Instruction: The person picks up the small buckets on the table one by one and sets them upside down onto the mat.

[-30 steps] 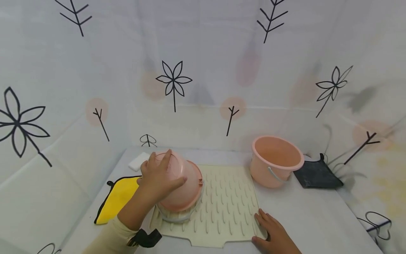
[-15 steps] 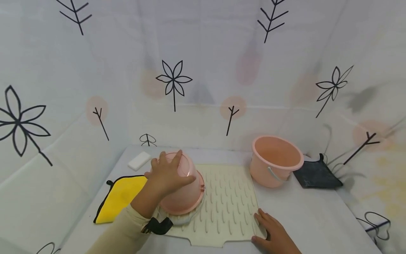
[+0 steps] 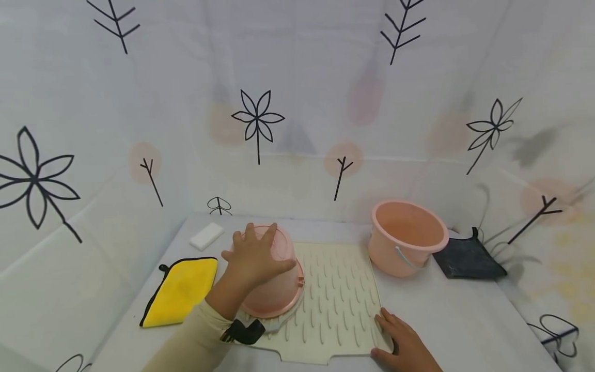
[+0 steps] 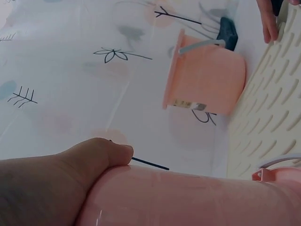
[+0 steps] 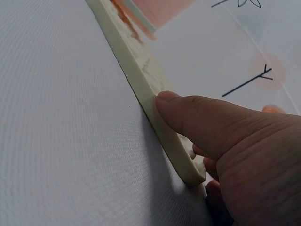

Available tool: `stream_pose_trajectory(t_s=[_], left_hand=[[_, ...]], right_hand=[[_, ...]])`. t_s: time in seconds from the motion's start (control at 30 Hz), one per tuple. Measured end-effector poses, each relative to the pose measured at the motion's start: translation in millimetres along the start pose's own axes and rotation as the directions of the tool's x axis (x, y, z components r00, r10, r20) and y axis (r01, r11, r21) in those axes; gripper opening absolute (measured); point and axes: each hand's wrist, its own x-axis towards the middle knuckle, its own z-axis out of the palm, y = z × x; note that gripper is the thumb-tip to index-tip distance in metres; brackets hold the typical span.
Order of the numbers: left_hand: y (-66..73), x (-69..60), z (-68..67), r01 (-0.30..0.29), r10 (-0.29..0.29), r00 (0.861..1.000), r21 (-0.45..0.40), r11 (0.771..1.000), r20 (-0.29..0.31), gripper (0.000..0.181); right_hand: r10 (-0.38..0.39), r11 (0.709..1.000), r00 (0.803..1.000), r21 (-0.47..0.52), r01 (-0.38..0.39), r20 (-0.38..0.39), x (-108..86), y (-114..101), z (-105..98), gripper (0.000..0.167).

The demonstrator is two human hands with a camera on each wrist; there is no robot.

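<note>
My left hand grips the base of an upside-down pink bucket, fingers spread over the top and thumb against the side. In the left wrist view the thumb lies along the bucket's wall. The bucket's rim is down over the left part of a cream draining mat with raised ridges; its grey handle lies around the rim. At the mat's front right corner, my right hand holds the edge between thumb and fingers. The right wrist view shows the thumb on that edge.
A second pink bucket stands upright behind the mat's right side, beside a folded dark cloth. Left of the mat lies a yellow cloth with black edging. A white block sits at the back left. A patterned sheet surrounds the table.
My left hand and the upside-down bucket have shifted a little to the right and toward me over the mat. The right hand stays at the mat's corner.
</note>
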Motion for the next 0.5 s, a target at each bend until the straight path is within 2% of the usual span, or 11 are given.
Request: stream_pose_trajectory(t_s=[0.1,0.33,0.5], left_hand=[[2.5,1.5,1.5,-0.010,0.010,1.000,0.003,1.000,0.002,0.104],[5.0,6.2,6.8,-0.016,0.016,1.000,0.018,1.000,0.006,0.104],[4.9,8.5,9.8,-0.036,0.036,0.999,0.046,0.998,-0.005,0.104]], right_hand=[[-0.008,1.000,1.000,0.005,0.008,0.001,-1.6,0.0,0.0,0.095],[0.077,0.997,0.997,-0.002,-0.077,0.009,1.0,-5.2,0.9,0.099],[0.081,0.997,0.997,0.000,-0.081,0.010,0.8,-6.3,0.4,0.100]])
